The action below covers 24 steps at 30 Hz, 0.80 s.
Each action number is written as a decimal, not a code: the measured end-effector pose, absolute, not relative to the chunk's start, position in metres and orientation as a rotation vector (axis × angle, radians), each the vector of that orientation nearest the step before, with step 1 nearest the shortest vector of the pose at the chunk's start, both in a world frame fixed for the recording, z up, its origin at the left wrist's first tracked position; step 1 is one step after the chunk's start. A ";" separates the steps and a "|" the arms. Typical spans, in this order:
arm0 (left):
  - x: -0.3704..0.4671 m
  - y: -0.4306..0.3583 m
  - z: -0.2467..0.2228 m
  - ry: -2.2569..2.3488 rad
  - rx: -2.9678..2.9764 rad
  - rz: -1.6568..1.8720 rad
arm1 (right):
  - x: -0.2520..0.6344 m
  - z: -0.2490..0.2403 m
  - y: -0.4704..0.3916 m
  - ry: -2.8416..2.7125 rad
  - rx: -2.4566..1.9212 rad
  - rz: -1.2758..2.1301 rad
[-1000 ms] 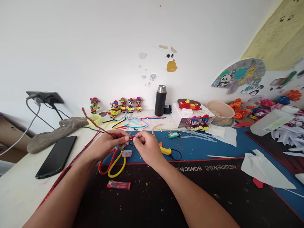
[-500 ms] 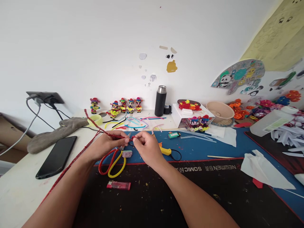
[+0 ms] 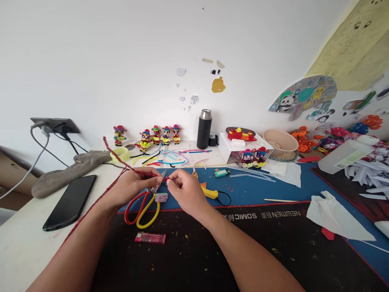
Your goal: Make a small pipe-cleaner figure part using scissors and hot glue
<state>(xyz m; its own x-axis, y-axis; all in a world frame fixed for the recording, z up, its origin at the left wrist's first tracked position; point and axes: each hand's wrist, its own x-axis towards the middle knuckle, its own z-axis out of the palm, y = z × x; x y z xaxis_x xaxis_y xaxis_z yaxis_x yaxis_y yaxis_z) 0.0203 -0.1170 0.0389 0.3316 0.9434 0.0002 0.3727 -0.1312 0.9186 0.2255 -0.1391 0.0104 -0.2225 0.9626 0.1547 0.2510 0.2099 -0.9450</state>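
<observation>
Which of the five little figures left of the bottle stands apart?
The leftmost figure, behind the yellow ring; the other four bunch together, nearer the bottle.

Along the table's (image 3: 33, 251) back edge we have, left to right, five figurines (image 3: 146, 140), a flask (image 3: 204, 132), a box (image 3: 226, 151) and a bowl (image 3: 281, 151). Our phone (image 3: 70, 202) lies towards the left edge, left of the strands (image 3: 130, 168) that trail from our left hand (image 3: 133, 186). Towards the front edge, on the mat (image 3: 182, 263), our lighter (image 3: 150, 238) lies before the scissors (image 3: 146, 209).
</observation>
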 end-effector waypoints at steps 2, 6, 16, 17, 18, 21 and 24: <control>0.023 -0.117 0.037 1.225 1.723 0.841 | 0.226 0.011 -0.140 -1.678 -1.168 1.062; 0.024 -0.117 0.031 1.238 1.735 0.872 | 0.225 0.011 -0.142 -1.734 -1.178 1.068; 0.019 -0.114 0.032 1.200 1.673 0.802 | 0.224 0.010 -0.140 -1.615 -1.177 1.127; 0.020 -0.115 0.033 1.193 1.661 0.805 | 0.224 0.010 -0.140 -1.604 -1.176 1.131; 0.020 -0.115 0.034 1.186 1.650 0.803 | 0.224 0.010 -0.140 -1.597 -1.176 1.135; 0.020 -0.117 0.037 1.161 1.628 0.772 | 0.224 0.011 -0.140 -1.587 -1.175 1.135; 0.020 -0.119 0.041 1.141 1.618 0.763 | 0.224 0.011 -0.141 -1.592 -1.169 1.128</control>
